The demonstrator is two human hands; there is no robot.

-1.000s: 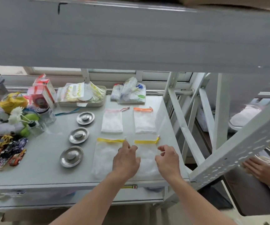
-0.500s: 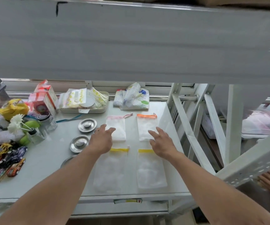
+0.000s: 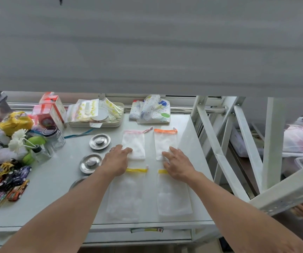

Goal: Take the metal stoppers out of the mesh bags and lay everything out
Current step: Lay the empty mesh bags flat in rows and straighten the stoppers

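Pressing flat, unclenched fingers (image 3: 128,150) on far bags (image 3: 133,146); stoppers (image 3: 99,141) lying left of bags, nearly finishing layout.

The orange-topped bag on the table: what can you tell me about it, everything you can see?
The orange-topped bag is a small white pouch of fine mesh, see-through enough to look empty and flat. A bright orange band with a drawstring runs along its far end. It lies flat on the pale table, at the far right of four bags, beside the pink-topped bag and apart from it. The right hand rests open, fingers spread, on its near end, covering that corner.
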